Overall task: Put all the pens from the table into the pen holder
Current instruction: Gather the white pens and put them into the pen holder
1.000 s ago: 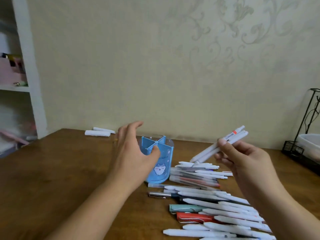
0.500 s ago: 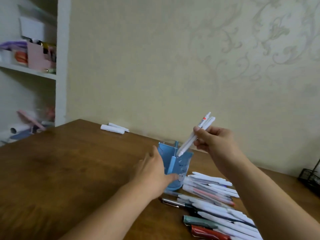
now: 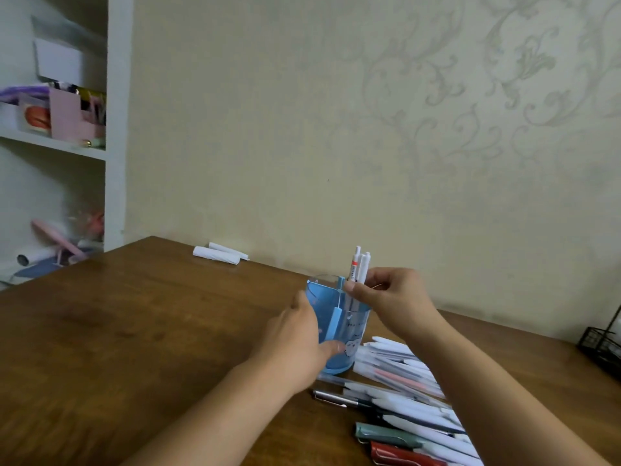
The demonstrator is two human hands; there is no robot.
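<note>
Translucent blue pen holder (image 3: 339, 327), inner dividers; left hand (image 3: 297, 344) grips side; right hand (image 3: 391, 295) pinches upright white pens (image 3: 359, 268).

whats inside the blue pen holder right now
White pens stand upright in a right-hand compartment of the blue pen holder, pinched by the right hand. The left hand covers its left side, so those compartments cannot be seen fully.

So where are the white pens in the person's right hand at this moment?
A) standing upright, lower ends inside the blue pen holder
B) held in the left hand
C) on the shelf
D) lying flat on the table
A: the right hand pinches the white pens upright, their lower ends down in the blue pen holder, which the left hand steadies.
</note>
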